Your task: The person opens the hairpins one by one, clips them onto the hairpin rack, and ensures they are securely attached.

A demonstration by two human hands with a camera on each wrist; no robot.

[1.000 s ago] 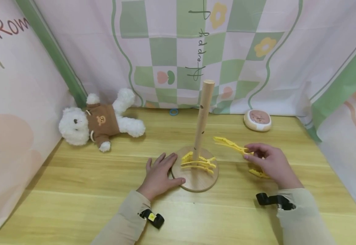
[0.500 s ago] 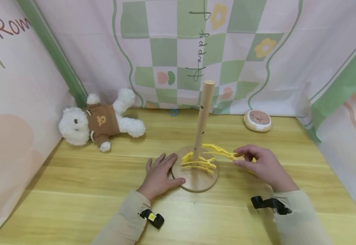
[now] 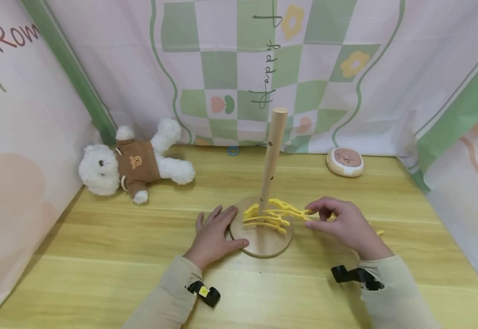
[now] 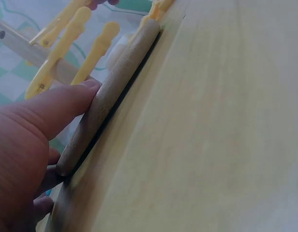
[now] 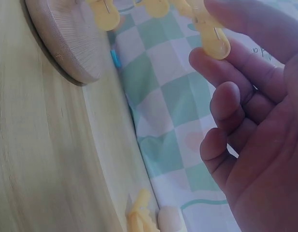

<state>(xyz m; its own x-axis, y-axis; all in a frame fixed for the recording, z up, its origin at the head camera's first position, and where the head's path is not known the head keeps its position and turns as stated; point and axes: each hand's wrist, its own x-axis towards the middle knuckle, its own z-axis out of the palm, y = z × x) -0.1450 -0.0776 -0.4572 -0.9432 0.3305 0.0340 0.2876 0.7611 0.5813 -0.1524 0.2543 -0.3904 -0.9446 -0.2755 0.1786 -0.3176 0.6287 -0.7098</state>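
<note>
A round wooden base [image 3: 263, 247] carries an upright wooden post [image 3: 274, 155] with small dark holes. My left hand [image 3: 214, 237] rests at the base's left side, fingers spread and straight; its thumb [image 4: 66, 106] touches the rim. Several yellow alligator hair clips [image 3: 265, 223] sit low on the post, one above another. Between thumb and fingertips, my right hand [image 3: 343, 226] pinches the handle end of another yellow hair clip [image 5: 214, 41], whose long jaws reach the post at its right side. Whether they are around the post or beside it, I cannot tell.
More yellow clips [image 5: 140, 215] lie on the table to the right, mostly hidden behind my right hand in the head view. A white plush toy [image 3: 138, 162] lies back left. Near the back curtain are a blue ring [image 3: 232, 151] and a rounded white device [image 3: 345, 161].
My right hand has moved left with the hair clip, bringing its jaws from apart from the post up to it. The left hand and the base have stayed put.
</note>
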